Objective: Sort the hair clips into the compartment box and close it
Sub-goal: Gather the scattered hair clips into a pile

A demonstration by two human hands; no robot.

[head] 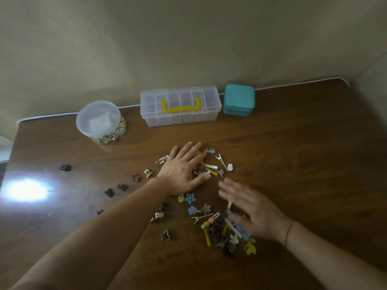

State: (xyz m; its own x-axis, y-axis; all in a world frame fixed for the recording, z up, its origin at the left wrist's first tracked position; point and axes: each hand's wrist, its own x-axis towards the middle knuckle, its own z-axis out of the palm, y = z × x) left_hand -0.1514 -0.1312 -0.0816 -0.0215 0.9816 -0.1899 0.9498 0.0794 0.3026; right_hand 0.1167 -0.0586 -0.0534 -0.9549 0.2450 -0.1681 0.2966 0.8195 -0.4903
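Spreading the heap seems to be the step in hand: in the head view, the left hand [184, 170] lies flat with fingers straight on the far part of the hair clips [217, 225], while the right hand [251, 210], blurred but fingers extended and holding nothing, hovers over the nearer part. Clips are scattered across the tabletop [303, 164]. The compartment box [181, 106] sits shut, well apart near the wall. Next, I judge, it needs pulling closer and opening.

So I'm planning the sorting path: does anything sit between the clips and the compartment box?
Nothing visible does: bare table lies between the hair clips and the compartment box, but its lid is shut.
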